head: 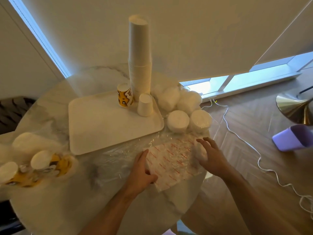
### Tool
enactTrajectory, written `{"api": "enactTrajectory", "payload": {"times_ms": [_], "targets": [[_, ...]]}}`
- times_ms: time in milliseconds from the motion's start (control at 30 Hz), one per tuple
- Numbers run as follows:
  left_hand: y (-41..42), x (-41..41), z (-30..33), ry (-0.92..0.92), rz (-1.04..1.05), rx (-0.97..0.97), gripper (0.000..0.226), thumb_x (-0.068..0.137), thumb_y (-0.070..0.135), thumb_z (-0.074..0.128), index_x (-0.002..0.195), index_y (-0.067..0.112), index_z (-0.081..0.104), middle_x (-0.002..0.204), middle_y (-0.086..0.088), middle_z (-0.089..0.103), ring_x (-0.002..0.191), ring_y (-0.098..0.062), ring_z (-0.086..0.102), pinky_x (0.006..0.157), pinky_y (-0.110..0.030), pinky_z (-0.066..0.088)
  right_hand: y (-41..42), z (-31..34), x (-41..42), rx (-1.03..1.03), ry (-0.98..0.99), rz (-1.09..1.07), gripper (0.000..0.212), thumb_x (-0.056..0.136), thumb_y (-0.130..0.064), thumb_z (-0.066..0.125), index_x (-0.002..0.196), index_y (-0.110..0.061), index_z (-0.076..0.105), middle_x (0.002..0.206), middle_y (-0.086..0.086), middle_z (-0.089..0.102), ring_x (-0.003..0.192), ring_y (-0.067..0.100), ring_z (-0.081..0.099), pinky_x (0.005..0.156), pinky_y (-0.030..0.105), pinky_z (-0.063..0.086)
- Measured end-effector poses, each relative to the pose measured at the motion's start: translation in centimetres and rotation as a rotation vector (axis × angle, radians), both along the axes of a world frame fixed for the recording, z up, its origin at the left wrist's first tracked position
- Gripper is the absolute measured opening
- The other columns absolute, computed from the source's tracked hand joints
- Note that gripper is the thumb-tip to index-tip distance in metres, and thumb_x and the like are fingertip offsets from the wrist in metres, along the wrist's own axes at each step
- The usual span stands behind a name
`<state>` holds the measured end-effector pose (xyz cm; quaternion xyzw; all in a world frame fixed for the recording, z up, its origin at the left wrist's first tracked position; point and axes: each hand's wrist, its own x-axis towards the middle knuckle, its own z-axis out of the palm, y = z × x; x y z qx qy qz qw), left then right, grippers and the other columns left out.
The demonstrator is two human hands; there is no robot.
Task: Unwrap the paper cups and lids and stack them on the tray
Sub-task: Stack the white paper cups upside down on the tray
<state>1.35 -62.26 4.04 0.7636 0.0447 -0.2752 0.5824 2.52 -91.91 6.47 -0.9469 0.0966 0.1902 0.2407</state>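
Paper cups [139, 55] stand upside down in a tall stack at the far edge of the tray [105, 133], with a printed cup [124, 95] and a short white cup [145, 105] beside its foot. Wrapped lids [177, 120] sit in plastic just off the tray's right side, and more wrapped cups [42, 165] lie at the bench's [50, 209] left edge.

From the head view, the left hand [141, 170] pinches the near-left edge of a printed plastic wrapper [172, 160], thumb curled over it. The right hand [211, 158] has its fingers [204, 141] spread and straight, resting on or hovering at the wrapper's right side; contact is unclear.

The likely trouble is the tower: it is tall and narrow, so a jolt to the tray or bench could topple it. The wrapper lies at the bench's near edge, so a hard tug may spill its contents onto the floor [254, 133].
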Motion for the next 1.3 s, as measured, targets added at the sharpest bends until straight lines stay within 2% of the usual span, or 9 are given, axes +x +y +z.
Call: {"api": "enactTrajectory", "payload": {"times_ms": [100, 200, 433, 533, 700, 833, 933, 1067, 1300], "targets": [[0.1, 0.0, -0.2, 0.003, -0.007, 0.052, 0.11, 0.066, -0.005, 0.08, 0.156, 0.022, 0.023, 0.15, 0.023, 0.019, 0.095, -0.022, 0.069, 0.069, -0.043, 0.062, 2.4, 0.5, -0.7, -0.182, -0.04, 0.013, 0.064, 0.088, -0.028, 0.069, 0.147, -0.029, 0.044, 0.152, 0.003, 0.032, 0.132, 0.037, 0.039, 0.108, 0.045, 0.038], [0.3, 0.6, 0.2, -0.024, -0.03, 0.103, 0.107, 0.068, -0.008, 0.078, 0.156, 0.019, 0.023, 0.146, 0.02, 0.021, 0.091, -0.023, 0.069, 0.065, -0.035, 0.061, 5.3, 0.5, -1.3, -0.138, -0.112, 0.142, 0.053, 0.094, -0.031, 0.062, 0.145, -0.029, 0.047, 0.15, -0.001, 0.036, 0.135, 0.027, 0.035, 0.111, 0.041, 0.036], [1.4, 1.5, 0.5, -0.061, -0.141, 0.23, 0.105, 0.07, -0.005, 0.076, 0.157, 0.019, 0.022, 0.154, 0.012, 0.017, 0.091, -0.018, 0.059, 0.062, -0.017, 0.051, 8.5, -3.3, -2.0, -0.161, -0.013, 0.424, 0.058, 0.1, -0.061, 0.026, 0.151, -0.036, 0.02, 0.156, -0.004, 0.022, 0.144, 0.028, 0.023, 0.114, 0.052, 0.031], [1.8, 1.5, 0.2, -0.069, -0.169, 0.26, 0.105, 0.071, -0.006, 0.076, 0.157, 0.019, 0.021, 0.154, 0.012, 0.017, 0.09, -0.015, 0.062, 0.065, -0.02, 0.053, 8.6, -3.3, -2.0, -0.168, -0.038, 0.418, 0.057, 0.1, -0.06, 0.033, 0.15, -0.036, 0.02, 0.156, -0.003, 0.02, 0.142, 0.029, 0.024, 0.112, 0.05, 0.031], [1.6, 1.5, 1.0, -0.11, -0.188, 0.335, 0.101, 0.072, 0.002, 0.078, 0.156, 0.02, 0.024, 0.156, 0.006, 0.016, 0.12, -0.013, 0.051, 0.091, -0.029, 0.053, 9.2, -1.9, -1.2, -0.129, -0.022, 0.419, 0.059, 0.097, -0.058, 0.043, 0.15, -0.042, 0.021, 0.159, -0.006, 0.017, 0.143, 0.029, 0.022, 0.112, 0.05, 0.03], [0.6, 1.2, 2.9, -0.363, -0.161, 0.769, 0.072, 0.077, 0.024, 0.074, 0.142, 0.026, 0.043, 0.144, -0.001, 0.023, 0.13, -0.024, 0.034, 0.106, -0.036, 0.038, 9.3, -2.0, -1.0, -0.153, 0.021, 0.427, 0.059, 0.097, -0.063, 0.038, 0.15, -0.044, 0.018, 0.16, -0.007, 0.014, 0.143, 0.03, 0.021, 0.112, 0.051, 0.029], [-1.8, 1.1, 3.3, -0.468, -0.353, 0.78, 0.056, 0.084, 0.026, 0.064, 0.137, 0.027, 0.046, 0.14, 0.002, 0.031, 0.129, -0.022, 0.034, 0.106, -0.034, 0.033, 9.4, -1.6, -0.8, -0.158, 0.03, 0.438, 0.06, 0.098, -0.06, 0.041, 0.152, -0.042, 0.019, 0.161, -0.006, 0.014, 0.144, 0.029, 0.02, 0.113, 0.049, 0.029], [-4.2, 1.4, 2.0, -0.388, -0.587, 0.824, 0.075, 0.085, 0.039, 0.065, 0.149, 0.023, 0.029, 0.157, -0.004, 0.018, 0.142, -0.026, 0.02, 0.116, -0.039, 0.023, 9.5, -1.2, -0.6, -0.179, 0.023, 0.446, 0.066, 0.096, -0.056, 0.048, 0.154, -0.038, 0.02, 0.162, -0.004, 0.016, 0.145, 0.029, 0.021, 0.113, 0.049, 0.03], [-4.4, 1.2, 1.1, -0.318, -0.582, 0.872, 0.092, 0.082, 0.051, 0.066, 0.155, 0.022, 0.017, 0.163, -0.016, 0.003, 0.15, -0.034, 0.008, 0.121, -0.044, 0.013, 8.5, -0.9, 0.0, -0.151, 0.033, 0.473, 0.077, 0.088, -0.066, 0.052, 0.153, -0.039, 0.02, 0.163, -0.001, 0.013, 0.148, 0.03, 0.016, 0.116, 0.05, 0.026]]}}
